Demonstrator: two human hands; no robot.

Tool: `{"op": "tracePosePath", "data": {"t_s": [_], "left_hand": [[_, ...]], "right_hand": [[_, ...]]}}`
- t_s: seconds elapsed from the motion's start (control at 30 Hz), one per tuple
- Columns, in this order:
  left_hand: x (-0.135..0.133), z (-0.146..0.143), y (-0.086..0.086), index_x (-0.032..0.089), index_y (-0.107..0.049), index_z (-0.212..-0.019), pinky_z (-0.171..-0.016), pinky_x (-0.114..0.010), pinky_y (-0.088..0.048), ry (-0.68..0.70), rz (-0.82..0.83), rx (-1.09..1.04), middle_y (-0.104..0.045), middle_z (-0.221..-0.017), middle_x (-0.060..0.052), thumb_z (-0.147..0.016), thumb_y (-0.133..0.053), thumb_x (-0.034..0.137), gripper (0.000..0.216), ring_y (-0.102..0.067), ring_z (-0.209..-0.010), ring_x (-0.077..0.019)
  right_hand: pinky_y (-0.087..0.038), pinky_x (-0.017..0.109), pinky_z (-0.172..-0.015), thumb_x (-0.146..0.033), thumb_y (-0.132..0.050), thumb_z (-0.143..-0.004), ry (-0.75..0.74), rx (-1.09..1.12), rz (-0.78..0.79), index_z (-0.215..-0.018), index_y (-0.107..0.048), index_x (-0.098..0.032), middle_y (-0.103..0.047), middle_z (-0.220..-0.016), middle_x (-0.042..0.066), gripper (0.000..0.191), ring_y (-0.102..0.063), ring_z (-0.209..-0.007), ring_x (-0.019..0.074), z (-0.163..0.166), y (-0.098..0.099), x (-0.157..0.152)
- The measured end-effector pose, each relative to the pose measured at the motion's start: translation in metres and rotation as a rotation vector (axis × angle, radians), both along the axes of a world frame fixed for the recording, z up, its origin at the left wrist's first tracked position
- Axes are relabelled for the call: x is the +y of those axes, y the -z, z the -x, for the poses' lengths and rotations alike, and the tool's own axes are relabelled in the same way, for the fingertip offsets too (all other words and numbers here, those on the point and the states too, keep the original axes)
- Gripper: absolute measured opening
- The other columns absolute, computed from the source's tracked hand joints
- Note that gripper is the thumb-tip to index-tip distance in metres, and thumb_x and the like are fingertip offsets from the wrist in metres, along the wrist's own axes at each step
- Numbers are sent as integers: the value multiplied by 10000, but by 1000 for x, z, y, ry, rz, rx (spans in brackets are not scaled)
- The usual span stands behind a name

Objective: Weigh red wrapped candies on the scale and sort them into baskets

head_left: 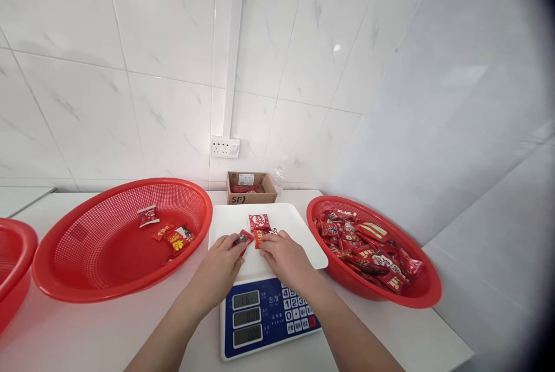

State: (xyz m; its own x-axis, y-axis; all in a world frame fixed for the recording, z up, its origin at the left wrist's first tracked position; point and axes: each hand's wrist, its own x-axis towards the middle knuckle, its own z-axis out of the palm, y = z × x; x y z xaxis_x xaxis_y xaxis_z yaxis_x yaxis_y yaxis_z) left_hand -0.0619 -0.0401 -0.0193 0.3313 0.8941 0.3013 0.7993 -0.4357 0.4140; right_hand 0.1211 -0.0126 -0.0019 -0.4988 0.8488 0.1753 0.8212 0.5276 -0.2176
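Observation:
A white tray (299, 227) lies on a blue scale (271, 317) at the middle of the table. Three red candy packets rest on the tray. My left hand (221, 271) has its fingers closed on one small red packet (243, 238) at the tray's near edge. My right hand (286, 259) rests on the tray with its fingertips on another red packet (261, 235). A third red packet (259, 221) lies free just beyond both hands.
A big red basket (78, 279) on the left holds a few packets (176, 237). Another red basket (416, 297) on the right is full of red packets. A small cardboard box (251, 188) stands against the tiled wall. Part of one more red basket (13, 262) shows at far left.

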Motion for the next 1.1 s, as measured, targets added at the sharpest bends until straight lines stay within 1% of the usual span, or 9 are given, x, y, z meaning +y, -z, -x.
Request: {"op": "tracePosePath", "data": {"t_s": [0.13,0.27,0.6,0.67,0.73,0.8,0.87,0.97,1.1], "left_hand": [[-2,-3,-3,198,-529,-1242,-958,-420,-399,-7,38,46,-530,-1253,-107,-897,-368,239,383,-466,-1140,-259],[-4,-5,-3,191,-515,-1258,-975,-440,-375,2,27,101,-520,-1268,-117,-918,-347,335,406,-445,-1162,-271],[-3,-9,5,194,-475,-1296,-980,-469,-361,-15,-16,189,-501,-1308,-118,-923,-316,426,468,-421,-1187,-280],[-3,-9,7,198,-473,-1297,-982,-473,-358,-15,-40,193,-506,-1306,-114,-921,-315,437,473,-424,-1187,-281],[-2,-9,9,208,-480,-1289,-987,-479,-350,-20,-73,189,-508,-1310,-103,-920,-316,441,466,-423,-1191,-281],[-2,-9,10,217,-498,-1269,-991,-488,-343,-30,-101,187,-513,-1309,-95,-918,-323,439,451,-422,-1196,-282],[-1,-9,11,218,-511,-1255,-992,-498,-339,-38,-104,194,-517,-1307,-93,-915,-335,436,440,-422,-1200,-286],[-1,-10,11,216,-499,-1268,-1001,-511,-328,-32,-82,205,-506,-1324,-95,-914,-341,433,445,-413,-1215,-292],[-2,-10,9,232,-481,-1288,-1012,-515,-319,-27,-69,213,-484,-1353,-79,-910,-350,438,450,-404,-1232,-294]], "right_hand": [[-427,337,-753,-226,-441,-862,21,6,-38,-1107,-608,-254,-616,-1135,32,297,-473,-965,234,4,-1,2],[-416,330,-743,-221,-414,-872,13,-21,-25,-1050,-642,-254,-632,-1099,35,291,-470,-956,235,5,-1,3],[-394,308,-830,-231,-414,-882,6,29,11,-1056,-654,-264,-625,-1131,13,298,-478,-994,205,-5,-2,-2],[-395,309,-843,-248,-420,-882,40,53,7,-1087,-639,-267,-606,-1162,15,301,-481,-1016,206,-9,-3,0],[-396,319,-852,-264,-429,-876,123,59,-5,-1129,-617,-253,-587,-1185,33,315,-476,-1043,218,-14,-4,3],[-397,331,-852,-272,-440,-867,201,46,-6,-1153,-603,-240,-589,-1173,52,330,-474,-1053,233,-20,-4,6],[-399,337,-845,-271,-440,-864,226,29,12,-1145,-608,-242,-610,-1125,55,329,-484,-1039,240,-24,-3,9],[-394,331,-848,-241,-426,-864,193,19,41,-1119,-625,-257,-632,-1069,46,324,-498,-1012,231,-28,0,12],[-380,318,-882,-200,-412,-858,152,48,49,-1103,-641,-261,-623,-1096,37,341,-495,-1031,218,-29,2,14]]}}
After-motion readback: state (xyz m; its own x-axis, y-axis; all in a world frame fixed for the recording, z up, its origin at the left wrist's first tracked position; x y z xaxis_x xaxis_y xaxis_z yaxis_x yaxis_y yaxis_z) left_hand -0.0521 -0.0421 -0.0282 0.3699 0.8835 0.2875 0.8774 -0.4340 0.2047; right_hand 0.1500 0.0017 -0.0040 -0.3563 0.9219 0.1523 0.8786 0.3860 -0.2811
